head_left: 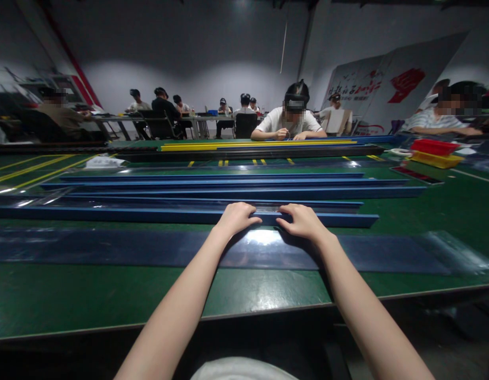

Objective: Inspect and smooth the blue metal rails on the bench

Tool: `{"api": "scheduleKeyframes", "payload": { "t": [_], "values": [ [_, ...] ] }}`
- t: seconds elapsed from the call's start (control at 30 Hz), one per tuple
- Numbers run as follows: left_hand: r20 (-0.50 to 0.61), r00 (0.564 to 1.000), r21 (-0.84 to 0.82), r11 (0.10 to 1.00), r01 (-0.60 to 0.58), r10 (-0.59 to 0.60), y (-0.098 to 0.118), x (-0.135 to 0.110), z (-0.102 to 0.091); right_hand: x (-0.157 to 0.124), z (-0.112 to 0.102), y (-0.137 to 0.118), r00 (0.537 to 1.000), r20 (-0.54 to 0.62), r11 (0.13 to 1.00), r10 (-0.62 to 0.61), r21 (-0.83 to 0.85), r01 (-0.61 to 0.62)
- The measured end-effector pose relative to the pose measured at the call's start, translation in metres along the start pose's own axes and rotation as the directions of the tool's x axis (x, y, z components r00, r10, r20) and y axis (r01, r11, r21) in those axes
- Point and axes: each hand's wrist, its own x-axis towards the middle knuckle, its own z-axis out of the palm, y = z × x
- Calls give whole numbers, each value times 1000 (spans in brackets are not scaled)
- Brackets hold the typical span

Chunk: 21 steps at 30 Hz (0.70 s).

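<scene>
Both my hands reach forward onto the nearest of several long blue rails (pixel 149 215) lying side by side across a green table (pixel 110 295). My left hand (pixel 236 217) curls its fingers over the rail's near edge. My right hand (pixel 302 220) does the same a short way to the right, thumb pointing inward. Between the rail and me lies a long dark glossy strip (pixel 90 247), and both wrists rest above it. The fingertips of both hands are hidden behind the knuckles.
More blue rails (pixel 228 184) and black and yellow ones (pixel 248 148) lie further back. Red and yellow trays (pixel 434 150) stand at the far right. A person in a white shirt (pixel 288 124) sits opposite; others sit at tables behind. The table's front edge runs near me.
</scene>
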Motion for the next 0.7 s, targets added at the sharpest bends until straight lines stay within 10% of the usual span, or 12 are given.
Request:
{"api": "scheduleKeyframes", "payload": {
  "t": [0.7],
  "values": [
    [-6, 1000, 7, 1000, 4, -4, -1, 1, 0, 0, 3, 2, 999, -35, 1000, -20, 10, 20]
  ]
}}
